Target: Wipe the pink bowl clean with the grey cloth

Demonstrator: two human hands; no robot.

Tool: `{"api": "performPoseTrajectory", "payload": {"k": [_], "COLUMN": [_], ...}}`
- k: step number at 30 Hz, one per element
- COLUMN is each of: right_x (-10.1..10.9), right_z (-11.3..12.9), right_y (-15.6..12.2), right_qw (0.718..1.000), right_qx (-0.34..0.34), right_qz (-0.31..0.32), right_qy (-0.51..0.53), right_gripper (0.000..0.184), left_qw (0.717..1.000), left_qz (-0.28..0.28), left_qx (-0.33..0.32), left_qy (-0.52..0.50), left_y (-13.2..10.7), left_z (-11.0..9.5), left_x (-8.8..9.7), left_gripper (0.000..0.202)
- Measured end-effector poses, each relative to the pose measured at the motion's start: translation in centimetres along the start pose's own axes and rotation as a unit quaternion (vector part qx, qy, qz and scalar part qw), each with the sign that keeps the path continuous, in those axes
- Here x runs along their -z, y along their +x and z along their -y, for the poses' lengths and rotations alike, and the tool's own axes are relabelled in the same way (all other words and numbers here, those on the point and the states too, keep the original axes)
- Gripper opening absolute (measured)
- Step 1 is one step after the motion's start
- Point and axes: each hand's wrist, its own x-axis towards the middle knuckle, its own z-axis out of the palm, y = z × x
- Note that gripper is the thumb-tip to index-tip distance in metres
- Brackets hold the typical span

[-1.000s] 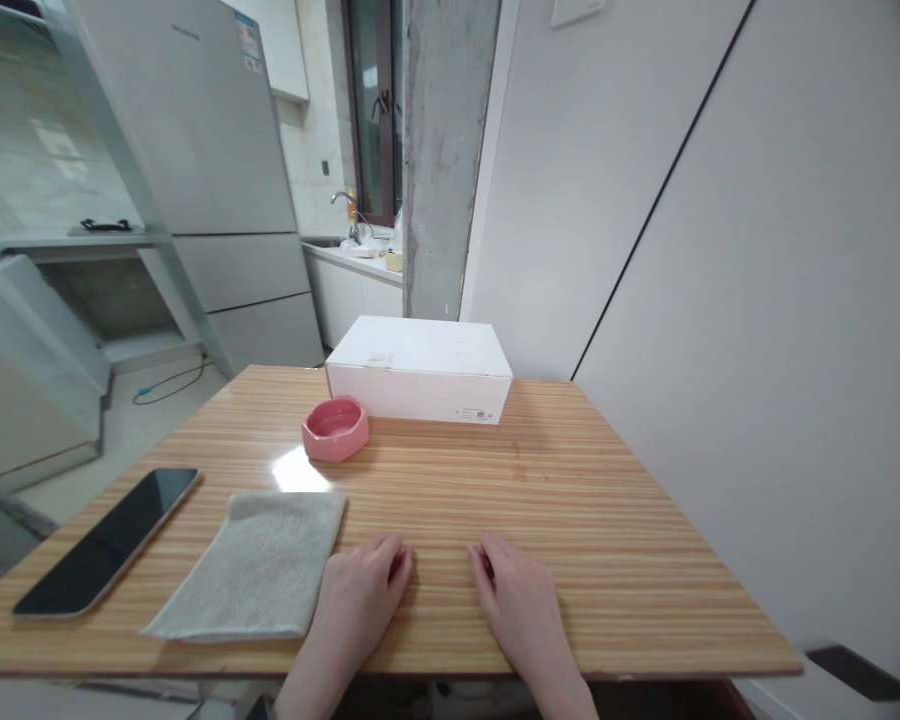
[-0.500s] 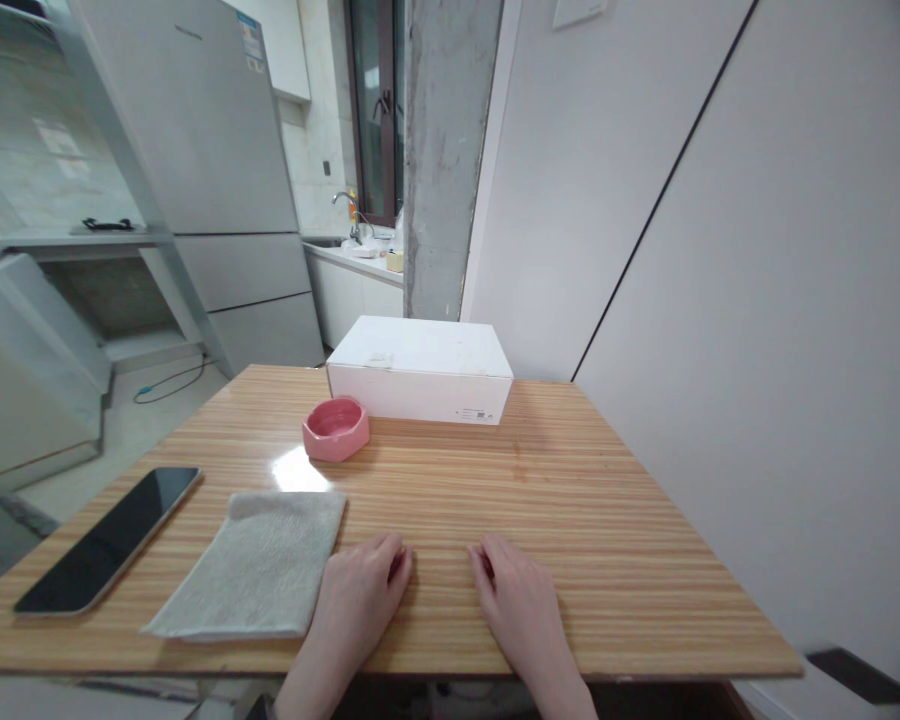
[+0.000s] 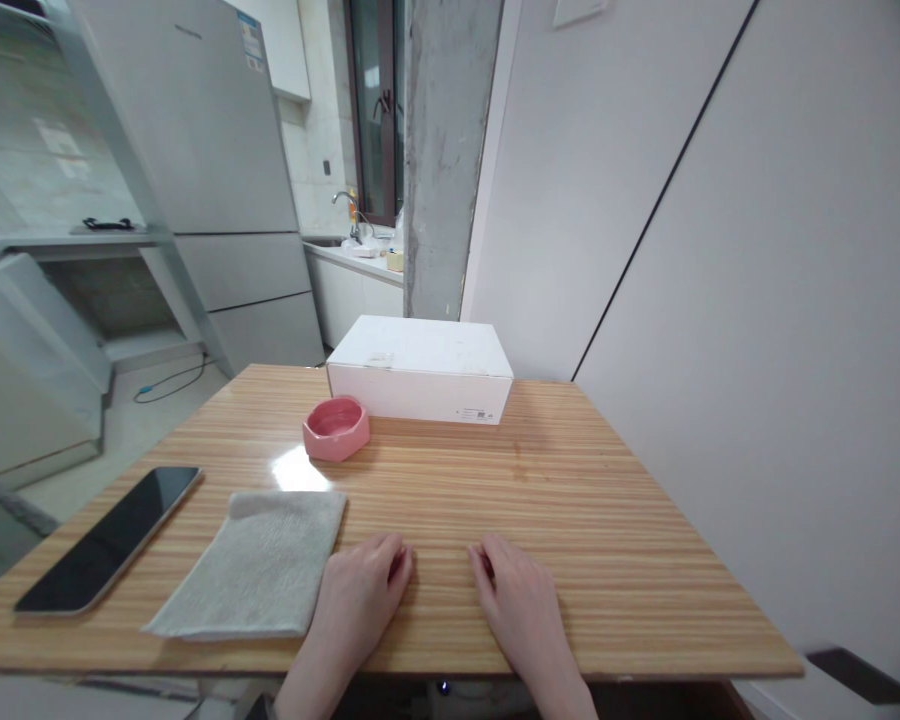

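My left hand (image 3: 360, 595) and my right hand (image 3: 517, 597) lie palm down on the wooden table (image 3: 607, 540) near its front edge, a small gap between them. Both hold nothing; the fingers rest flat and close together. A folded grey cloth (image 3: 259, 565) lies just left of my left hand, almost touching it. A black phone (image 3: 109, 538) lies face up further left. A pink bowl (image 3: 335, 428) stands beyond the cloth, in front of a shut white box (image 3: 420, 370) at the table's far edge.
A white wall (image 3: 757, 300) runs along the table's right side. Behind the table stand a concrete pillar (image 3: 442, 150), a grey fridge (image 3: 210, 180) and a kitchen counter with a tap (image 3: 345, 205). Floor lies to the left.
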Motion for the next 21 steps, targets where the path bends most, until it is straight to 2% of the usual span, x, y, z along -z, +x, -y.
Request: {"api": "performPoseTrajectory", "payload": {"k": [7, 11, 13, 16, 17, 18, 20, 21], "right_x": [0.0, 0.1, 0.1, 0.1, 0.2, 0.2, 0.2, 0.2], "right_z": [0.0, 0.0, 0.0, 0.0, 0.1, 0.1, 0.1, 0.0], "right_y": [0.0, 0.1, 0.1, 0.0, 0.0, 0.0, 0.0, 0.0], "right_qw": [1.0, 1.0, 1.0, 1.0, 1.0, 1.0, 1.0, 1.0], "right_qx": [0.006, 0.001, 0.0, -0.001, -0.002, -0.002, -0.003, -0.004], "right_qz": [-0.01, 0.001, 0.003, 0.0, -0.001, -0.001, -0.003, -0.005], "right_qy": [-0.002, 0.001, -0.001, 0.0, 0.001, 0.001, 0.001, 0.001], "right_gripper": [0.031, 0.029, 0.028, 0.028, 0.028, 0.028, 0.028, 0.029], "left_qw": [1.0, 1.0, 0.999, 0.999, 0.999, 0.999, 0.99, 0.981], "left_qz": [0.0, 0.018, 0.035, 0.048, 0.031, -0.013, -0.138, -0.192], "left_qx": [0.002, 0.002, 0.007, -0.003, -0.01, -0.011, 0.002, 0.037], "left_qy": [0.006, 0.014, 0.018, -0.02, -0.039, -0.051, -0.034, -0.014], "left_y": [0.1, -0.2, -0.1, 1.3, 2.2, 3.3, 5.9, 7.3], "left_z": [0.2, -0.6, -1.1, -0.7, -0.1, 0.7, 2.9, 4.1], "left_x": [-0.1, 0.1, 1.0, 3.6, 4.5, 5.4, 6.6, 6.9], "left_gripper": [0.031, 0.032, 0.035, 0.045, 0.046, 0.045, 0.039, 0.044]}}
